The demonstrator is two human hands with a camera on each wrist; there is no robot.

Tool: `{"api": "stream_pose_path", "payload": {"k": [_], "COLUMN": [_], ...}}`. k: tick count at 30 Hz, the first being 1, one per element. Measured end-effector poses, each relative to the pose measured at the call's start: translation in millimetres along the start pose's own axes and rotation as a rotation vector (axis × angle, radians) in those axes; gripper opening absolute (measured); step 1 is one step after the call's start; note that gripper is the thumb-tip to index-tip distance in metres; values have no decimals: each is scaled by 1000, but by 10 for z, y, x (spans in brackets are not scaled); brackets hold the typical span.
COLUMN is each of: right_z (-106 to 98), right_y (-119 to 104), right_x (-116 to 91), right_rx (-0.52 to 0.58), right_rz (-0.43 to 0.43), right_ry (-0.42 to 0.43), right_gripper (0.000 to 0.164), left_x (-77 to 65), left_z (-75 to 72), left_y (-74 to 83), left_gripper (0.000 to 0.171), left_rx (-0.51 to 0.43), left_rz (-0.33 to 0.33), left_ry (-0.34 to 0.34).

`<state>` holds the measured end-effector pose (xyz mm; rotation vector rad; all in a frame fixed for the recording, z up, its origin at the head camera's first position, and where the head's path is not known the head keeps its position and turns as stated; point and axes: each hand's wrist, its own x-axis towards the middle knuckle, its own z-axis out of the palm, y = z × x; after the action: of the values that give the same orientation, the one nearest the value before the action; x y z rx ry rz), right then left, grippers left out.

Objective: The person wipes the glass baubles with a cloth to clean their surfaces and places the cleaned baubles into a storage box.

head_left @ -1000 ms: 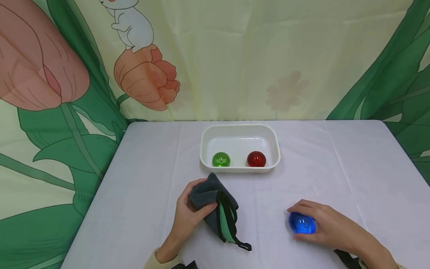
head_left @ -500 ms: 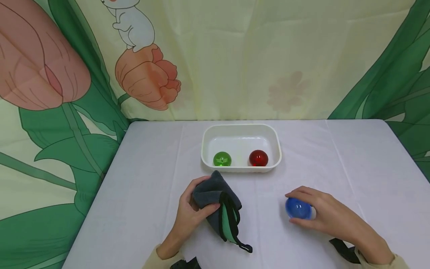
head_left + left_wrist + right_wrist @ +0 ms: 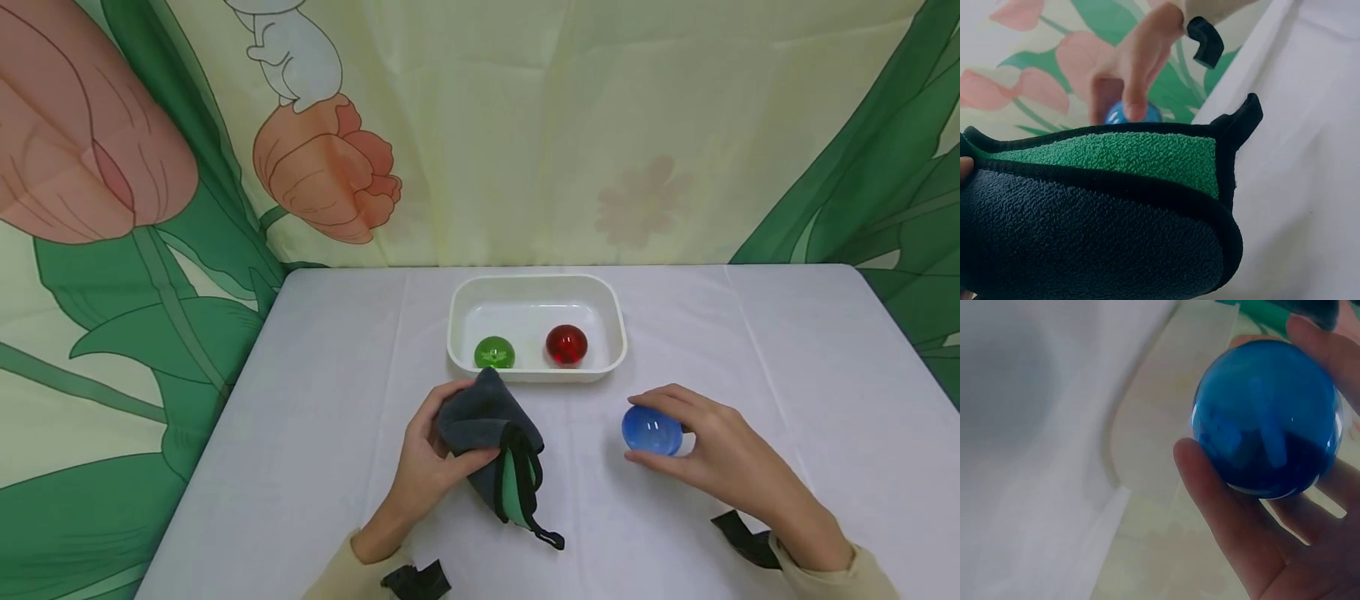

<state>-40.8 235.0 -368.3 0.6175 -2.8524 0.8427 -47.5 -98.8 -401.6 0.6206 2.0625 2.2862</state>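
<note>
My left hand grips a folded cleaning cloth, dark grey outside and green inside, with black edging and a small hanging loop. In the left wrist view the green lining shows between the cloth's folded layers. A clear blue glass ball is held between the thumb and fingers of my right hand, raised over the table with a shadow below. The right wrist view has this ball up close, fingers spread around it.
Behind the hands stands a white rectangular tray holding a green ball and a red ball. The cloth's top corner reaches the tray's front edge in the head view. A white sheet covers the table, and a printed curtain hangs behind.
My right hand has lifted the blue ball and carried it forward and slightly left. The left hand with the cloth has shifted a little forward and right. In the tray the red ball has moved slightly.
</note>
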Motion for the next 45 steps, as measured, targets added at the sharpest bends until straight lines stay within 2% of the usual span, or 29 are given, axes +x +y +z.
{"api": "stream_pose_path", "payload": {"k": [10,17,24,32,38,45], "right_z": [55,93,158,186,170,131], "right_y": [-220,-335,-418,-517,-567,-594], "right_x": [221,368,504,612,645,679], "right_rx": [105,192,275,410,531,601], "right_rz": [-28,-12,1,56,108,187], "right_ry": [73,111,101,112,58,-64], "right_gripper": [59,58,57,50,48,50], "left_x": [76,145,208,269,306,342], "left_z": [47,99,171,300,335,372], "left_y": [18,41,70,80,77,25], "left_gripper": [72,74,73,76,77,75], "left_rx": [-19,-5,24,88,104,148], "left_rz": [16,32,44,86,86,181], "left_ry": [-17,-40,-49,-63,-40,-45]}}
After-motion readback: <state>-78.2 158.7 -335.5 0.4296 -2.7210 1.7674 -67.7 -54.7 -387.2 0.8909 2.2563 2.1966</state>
